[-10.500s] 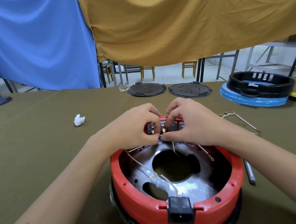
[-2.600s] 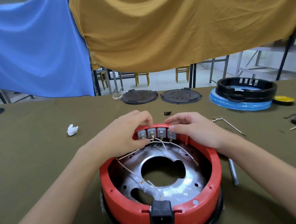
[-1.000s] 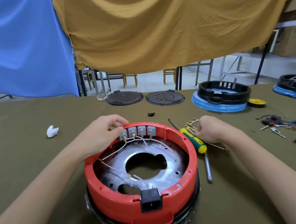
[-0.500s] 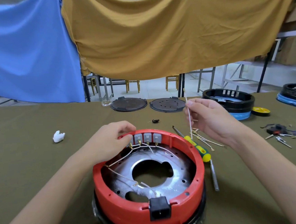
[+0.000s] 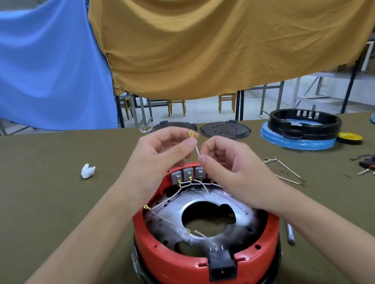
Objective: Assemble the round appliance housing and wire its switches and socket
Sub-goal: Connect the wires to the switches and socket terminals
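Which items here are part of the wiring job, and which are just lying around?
In use:
left hand and right hand, both pinching the white wire
red housing
switches
black socket

Lying about:
white scrap
two dark round lids
black-and-blue housing
yellow disc

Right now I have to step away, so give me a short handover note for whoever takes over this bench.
Left hand and right hand both pinch one loose white wire, brass terminal up, above the red housing.
Done: four grey switches seated at the far rim, with wires on their lower tabs; black socket fitted at the near rim.
Left: connect the held wire; one ring-terminal lead lies free inside. More leads lie to the right on the table.
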Motion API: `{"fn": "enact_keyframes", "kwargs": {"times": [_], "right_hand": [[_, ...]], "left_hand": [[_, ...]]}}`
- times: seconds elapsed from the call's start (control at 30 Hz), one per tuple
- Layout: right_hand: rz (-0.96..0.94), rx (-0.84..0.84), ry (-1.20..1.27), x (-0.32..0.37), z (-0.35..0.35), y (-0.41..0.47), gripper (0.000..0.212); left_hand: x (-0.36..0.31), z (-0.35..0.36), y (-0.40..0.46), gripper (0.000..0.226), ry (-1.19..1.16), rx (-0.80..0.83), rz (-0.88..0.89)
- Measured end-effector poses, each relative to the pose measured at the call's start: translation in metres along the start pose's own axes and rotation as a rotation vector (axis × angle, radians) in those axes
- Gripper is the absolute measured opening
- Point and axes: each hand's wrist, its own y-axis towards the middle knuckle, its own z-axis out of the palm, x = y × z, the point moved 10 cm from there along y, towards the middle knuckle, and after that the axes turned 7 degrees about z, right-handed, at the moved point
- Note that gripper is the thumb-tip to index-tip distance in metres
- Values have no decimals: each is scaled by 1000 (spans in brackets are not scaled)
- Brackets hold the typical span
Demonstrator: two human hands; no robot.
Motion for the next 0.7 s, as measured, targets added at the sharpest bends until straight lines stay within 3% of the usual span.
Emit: {"fn": "enact_keyframes", "kwargs": {"times": [0.4,0.53,0.7], "right_hand": [[-38,-65,-99,2,-6,-4,12],[-41,-82,-141,3,-7,-3,14],[-53,-85,-138,6,-6,-4,5]], "left_hand": [[-9,10,-2,8,-90,56,53],[-13,11,-2,14,-49,78,85],[-11,10,-1,12,-41,54,87]]}}
